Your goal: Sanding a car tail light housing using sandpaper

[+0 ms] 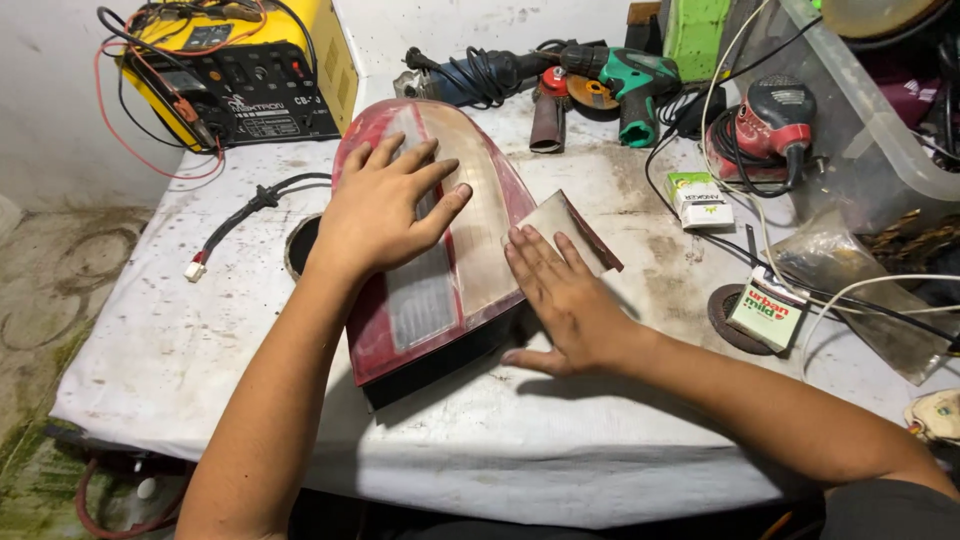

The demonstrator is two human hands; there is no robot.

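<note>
A red and clear tail lamp (440,240) is lain mid-counter (180,340), pressed flat by the left hand (385,210), fingers spread, nothing gripped. A sandpaper sheet (565,225) is pinned at the lamp's right edge under the right hand (560,295), fingers extended. Bare counter is seen leftward.

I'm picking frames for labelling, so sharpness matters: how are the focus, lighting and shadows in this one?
Head view: sharp across the bench, with no motion blur on the left hand or right hand; soft, even light; faint shadows under the right forearm and the tail light; a dull sheen on its lens, no harsh glare; slight wide-angle bending at the edges.
</note>
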